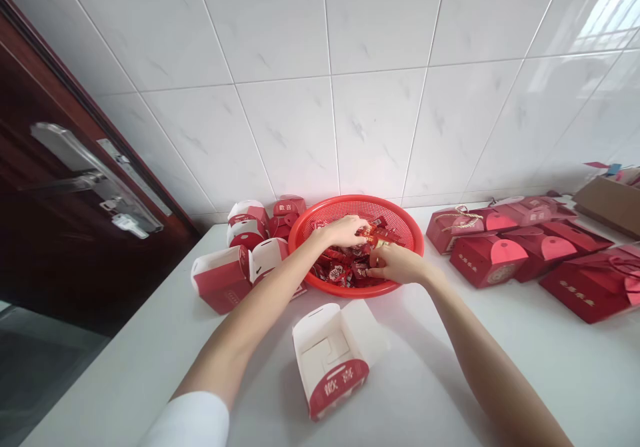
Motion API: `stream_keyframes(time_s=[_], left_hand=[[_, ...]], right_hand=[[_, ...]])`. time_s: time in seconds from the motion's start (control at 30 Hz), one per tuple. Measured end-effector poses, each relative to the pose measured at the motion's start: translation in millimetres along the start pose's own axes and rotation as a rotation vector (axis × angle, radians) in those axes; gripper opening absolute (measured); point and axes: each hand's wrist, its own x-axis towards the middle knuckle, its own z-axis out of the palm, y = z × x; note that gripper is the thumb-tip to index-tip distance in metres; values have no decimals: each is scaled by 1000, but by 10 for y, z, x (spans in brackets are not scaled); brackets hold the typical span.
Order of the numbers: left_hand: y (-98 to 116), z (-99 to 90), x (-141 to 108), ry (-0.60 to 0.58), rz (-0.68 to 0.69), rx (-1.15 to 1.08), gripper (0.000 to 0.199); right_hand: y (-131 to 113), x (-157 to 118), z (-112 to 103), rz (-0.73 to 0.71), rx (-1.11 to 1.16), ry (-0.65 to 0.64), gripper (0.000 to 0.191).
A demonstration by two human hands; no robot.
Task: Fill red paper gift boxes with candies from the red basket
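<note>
A red plastic basket (pixel 299 244) holds a pile of red-wrapped candies (pixel 336 274), some with gold or white print. My left hand (pixel 346 231) reaches over the middle of the pile, its fingers curled onto red wrapped candy. From the right, my right hand (pixel 396 263) dips into the same pile with its fingers bent around wrapped candy. The fingertips of both hands are partly hidden among the wrappers. In front of the basket stands an open red and white gift box (pixel 339 388), its white inside bare and its lid flap folded back.
Several opened red and white boxes (pixel 223 280) stand left of the basket. Closed red gift boxes (pixel 487 260) are grouped on the right, with a brown cardboard box (pixel 610 204) beyond them. A tiled wall (pixel 373 120) backs the white table (pixel 430 374); a dark door (pixel 55 234) is at left.
</note>
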Motion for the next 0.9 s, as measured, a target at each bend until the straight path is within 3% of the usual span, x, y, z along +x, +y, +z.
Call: stream_keyframes(time_s=[0.17, 0.3, 0.47, 0.67, 0.8, 0.9], left_hand=[[-23, 169, 341, -16, -32, -8, 59], [-56, 245, 345, -28, -20, -56, 49], [-129, 176, 195, 0, 14, -213, 30], [-227, 144, -167, 257, 77, -526, 30], [-254, 263, -325, 356, 113, -701, 33], [-234, 300, -359, 373, 146, -794, 38]], right_hand=[[27, 23, 17, 16, 33, 16, 19], [54, 47, 34, 12, 109, 54, 12], [105, 85, 50, 77, 275, 235, 9], [139, 124, 69, 177, 473, 446, 9], [133, 147, 86, 143, 578, 487, 10], [121, 122, 71, 42, 662, 436, 16]])
